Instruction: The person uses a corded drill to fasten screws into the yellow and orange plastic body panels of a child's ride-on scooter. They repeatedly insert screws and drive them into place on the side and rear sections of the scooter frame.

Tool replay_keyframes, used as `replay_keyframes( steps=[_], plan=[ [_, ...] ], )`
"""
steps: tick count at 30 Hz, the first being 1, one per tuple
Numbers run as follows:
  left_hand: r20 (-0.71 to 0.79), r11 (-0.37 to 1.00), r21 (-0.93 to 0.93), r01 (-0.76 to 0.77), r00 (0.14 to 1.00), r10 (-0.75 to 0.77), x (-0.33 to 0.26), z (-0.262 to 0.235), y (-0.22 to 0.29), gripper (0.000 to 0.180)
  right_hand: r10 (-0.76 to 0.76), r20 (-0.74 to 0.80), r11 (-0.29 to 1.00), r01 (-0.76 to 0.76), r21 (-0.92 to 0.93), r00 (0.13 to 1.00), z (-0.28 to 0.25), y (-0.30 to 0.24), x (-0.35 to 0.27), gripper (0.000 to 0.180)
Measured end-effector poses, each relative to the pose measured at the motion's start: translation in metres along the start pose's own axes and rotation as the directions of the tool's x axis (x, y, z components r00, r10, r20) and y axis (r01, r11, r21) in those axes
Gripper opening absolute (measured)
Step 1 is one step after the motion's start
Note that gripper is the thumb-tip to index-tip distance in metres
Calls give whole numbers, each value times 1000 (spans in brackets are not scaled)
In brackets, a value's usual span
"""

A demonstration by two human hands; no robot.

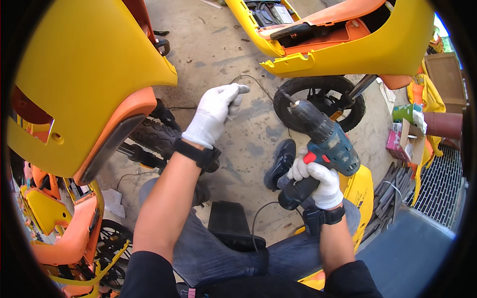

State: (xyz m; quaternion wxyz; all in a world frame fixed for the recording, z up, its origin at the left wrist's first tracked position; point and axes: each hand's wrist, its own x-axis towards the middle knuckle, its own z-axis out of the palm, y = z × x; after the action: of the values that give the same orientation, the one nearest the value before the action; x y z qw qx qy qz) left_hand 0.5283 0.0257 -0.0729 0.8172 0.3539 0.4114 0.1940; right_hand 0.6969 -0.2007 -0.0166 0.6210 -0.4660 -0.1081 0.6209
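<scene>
My right hand [322,185], in a white glove, is wrapped round the handle of a blue-green cordless drill [334,144] with a black chuck and a red trigger. The drill tilts up and to the left, a bit at its tip. My left hand [214,110], also gloved in white, is raised over the floor with its fingers curled together; whatever they may hold is hidden. Left of that hand stands a yellow and orange scooter body [94,74] with a black tyre [156,139] under it. Beyond the drill is another black wheel [298,89].
A second yellow scooter body [357,52] stands at the far right, its top open. Orange and yellow panels [69,233] crowd the lower left. On the right are an open carton [412,141], dark strips [385,203] and a grey-blue surface [407,253]. A thin cable [253,78] crosses the floor.
</scene>
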Motion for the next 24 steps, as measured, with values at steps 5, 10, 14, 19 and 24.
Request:
replay_keyframes(
  steps=[5,10,14,19,24],
  plan=[
    [133,682,583,-442,880,457,82,26,2,28,-71,-54,972,82,222,996,-18,24,-5,43],
    [168,559,685,-467,848,503,126,70,2,40,-122,-112,935,152,321,986,-45,42,0,39],
    [197,470,824,-318,937,288,124,73,16,40,-104,-183,895,172,411,978,-69,55,11,34],
    [354,345,843,-413,908,222,77,63,21,37,-86,-236,894,180,411,968,-102,70,43,33],
    [317,292,885,-362,929,190,24,81,7,24,-63,-117,912,105,397,991,-123,88,98,28]
  ],
)
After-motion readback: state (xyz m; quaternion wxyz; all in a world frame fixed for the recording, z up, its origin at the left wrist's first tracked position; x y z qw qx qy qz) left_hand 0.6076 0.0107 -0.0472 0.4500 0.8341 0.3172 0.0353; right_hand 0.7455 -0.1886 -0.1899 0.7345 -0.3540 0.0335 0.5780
